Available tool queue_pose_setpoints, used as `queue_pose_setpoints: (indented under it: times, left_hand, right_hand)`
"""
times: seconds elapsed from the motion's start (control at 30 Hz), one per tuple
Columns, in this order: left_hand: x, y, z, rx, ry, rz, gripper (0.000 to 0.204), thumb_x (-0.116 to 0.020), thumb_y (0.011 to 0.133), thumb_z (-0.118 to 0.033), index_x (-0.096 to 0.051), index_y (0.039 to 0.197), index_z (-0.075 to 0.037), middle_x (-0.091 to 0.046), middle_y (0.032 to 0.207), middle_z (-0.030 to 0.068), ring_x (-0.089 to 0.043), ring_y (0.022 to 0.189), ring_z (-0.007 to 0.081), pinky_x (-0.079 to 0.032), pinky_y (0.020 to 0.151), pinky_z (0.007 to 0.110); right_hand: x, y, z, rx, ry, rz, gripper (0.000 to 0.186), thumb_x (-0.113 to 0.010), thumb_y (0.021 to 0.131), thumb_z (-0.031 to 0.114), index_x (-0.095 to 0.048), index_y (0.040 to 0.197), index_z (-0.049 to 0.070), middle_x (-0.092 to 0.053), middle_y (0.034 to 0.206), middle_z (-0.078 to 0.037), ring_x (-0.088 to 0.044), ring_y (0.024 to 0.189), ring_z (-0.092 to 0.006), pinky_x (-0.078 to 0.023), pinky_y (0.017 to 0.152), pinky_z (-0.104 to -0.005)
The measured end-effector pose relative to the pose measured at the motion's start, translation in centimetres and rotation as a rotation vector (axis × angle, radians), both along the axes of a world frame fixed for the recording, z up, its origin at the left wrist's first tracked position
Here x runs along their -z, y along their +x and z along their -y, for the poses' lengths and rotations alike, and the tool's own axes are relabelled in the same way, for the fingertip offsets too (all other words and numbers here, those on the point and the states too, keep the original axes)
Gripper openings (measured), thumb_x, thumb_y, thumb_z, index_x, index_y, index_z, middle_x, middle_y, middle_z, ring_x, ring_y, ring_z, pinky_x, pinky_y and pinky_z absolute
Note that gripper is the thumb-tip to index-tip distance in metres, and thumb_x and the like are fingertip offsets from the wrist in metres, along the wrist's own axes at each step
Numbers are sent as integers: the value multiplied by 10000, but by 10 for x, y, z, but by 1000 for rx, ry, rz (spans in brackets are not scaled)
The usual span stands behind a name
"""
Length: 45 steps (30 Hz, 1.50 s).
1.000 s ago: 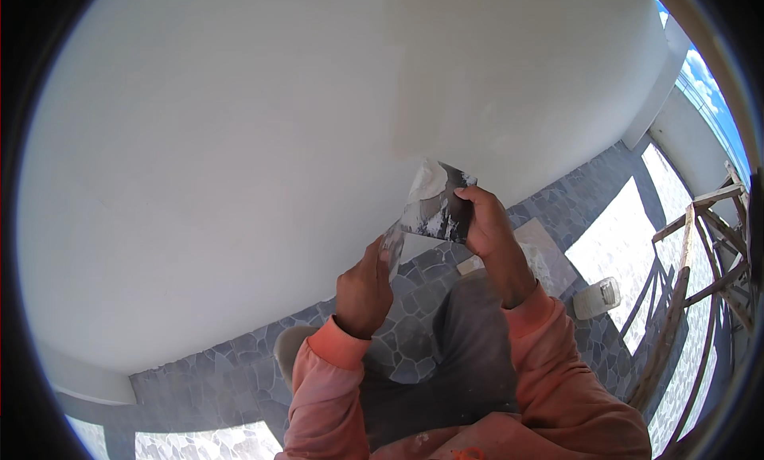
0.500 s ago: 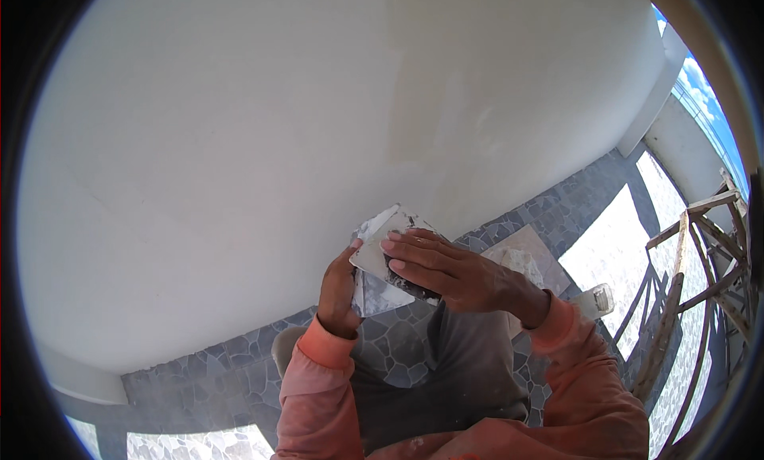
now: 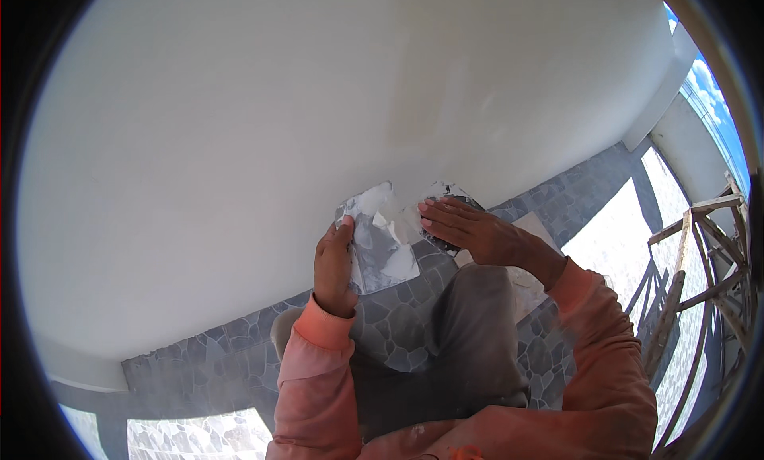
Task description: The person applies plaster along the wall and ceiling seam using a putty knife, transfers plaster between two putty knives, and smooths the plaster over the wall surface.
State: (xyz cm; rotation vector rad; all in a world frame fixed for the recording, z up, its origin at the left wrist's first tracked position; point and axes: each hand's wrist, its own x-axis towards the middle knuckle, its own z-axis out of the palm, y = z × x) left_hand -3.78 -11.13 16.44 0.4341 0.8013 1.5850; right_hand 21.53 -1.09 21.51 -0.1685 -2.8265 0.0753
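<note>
My left hand (image 3: 334,267) grips the edge of a flat, thin rectangular metal plate (image 3: 380,261), its thumb on top. White putty (image 3: 390,218) is smeared over the plate, thickest toward its upper right. Just right of it, my right hand (image 3: 489,233) is closed on a dark putty spreader (image 3: 455,189), fingers laid across its back. White residue coats the spreader's far edge. A narrow gap shows between spreader and plate. Both tools are in front of a pale wall (image 3: 239,157), which has a darker, damp-looking band right of centre.
Grey stone-patterned floor (image 3: 231,352) runs along the wall's foot. My bent knees (image 3: 477,301) are below the tools. A pale, stained board (image 3: 529,289) lies on the floor to the right. Farther right stands a rough wooden trestle (image 3: 676,289) beside sunlit floor.
The spreader was over the plate and has moved right, off it, with my right hand. More of the plate's putty-covered face shows. A whitish container near my right sleeve is now hidden.
</note>
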Motion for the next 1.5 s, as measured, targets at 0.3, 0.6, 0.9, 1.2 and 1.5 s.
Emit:
queue_pose_setpoints:
  times: [0.3,0.6,0.9,1.2,1.5]
  left_hand:
    - [-14,10,-3,-536,274,-489,263,-452,1075,-224,-596,1143,-14,-645,946,6,-557,824,72,-452,717,232]
    - [-21,42,11,-754,285,-958,241,-440,1077,-191,-560,1095,17,-613,895,38,-505,815,80,-424,729,244]
    - [-6,38,14,-576,310,-1463,290,-538,985,-76,-555,1262,12,-693,796,184,-699,663,340,-548,601,405]
    - [1,36,16,-337,296,-1646,278,-561,996,-131,-560,1251,-21,-700,793,151,-694,631,308,-537,536,393]
    - [-3,37,17,-208,281,-1718,241,-505,1026,-153,-555,1226,-29,-688,757,162,-679,594,336,-530,503,426]
  right_hand:
    - [-17,3,82,838,-811,-427,305,-482,989,75,-566,1270,-7,-705,928,-168,-693,801,-295,-519,742,-360]
    - [31,-51,107,781,-846,-773,218,-512,964,110,-566,1118,-34,-658,808,-222,-657,721,-353,-501,698,-415]
    - [31,-76,105,825,-922,-831,204,-507,964,119,-561,1092,-30,-643,788,-200,-635,687,-316,-479,666,-406]
    - [43,-65,81,806,-961,-918,158,-527,965,136,-546,928,-17,-542,662,-88,-473,601,-147,-429,580,-340]
    - [60,-60,55,697,-1426,-1178,110,-556,948,120,-590,893,32,-528,701,32,-443,626,-51,-392,563,-281]
